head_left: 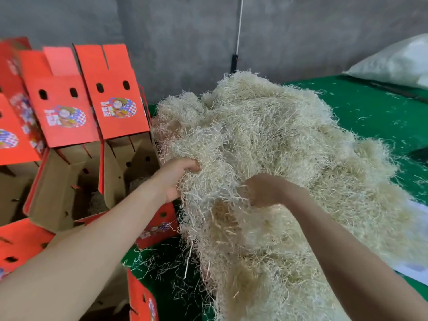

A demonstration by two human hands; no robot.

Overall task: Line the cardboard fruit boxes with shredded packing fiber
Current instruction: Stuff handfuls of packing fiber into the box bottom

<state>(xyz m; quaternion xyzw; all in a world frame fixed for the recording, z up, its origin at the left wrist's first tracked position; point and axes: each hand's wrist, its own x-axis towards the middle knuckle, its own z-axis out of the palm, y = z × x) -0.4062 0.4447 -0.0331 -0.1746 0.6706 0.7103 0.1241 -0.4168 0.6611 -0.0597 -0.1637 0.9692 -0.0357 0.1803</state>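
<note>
A big heap of pale shredded packing fiber [273, 140] lies on the green table surface [370, 112] at the centre and right. My left hand [174, 178] grips a clump at the heap's left edge, fingers curled into the strands. My right hand [264, 189] is dug into the fiber a little to the right, fingers curled around a tuft. Several red cardboard fruit boxes stand open at the left; the nearest one [120, 144] has its lid raised, and the one beside it [67, 158] shows some fiber at its bottom.
More red boxes [18, 246] sit at the lower left, one [141, 300] near the bottom edge. A white sack [398, 63] lies at the far right. A grey wall stands behind. Loose strands litter the green surface.
</note>
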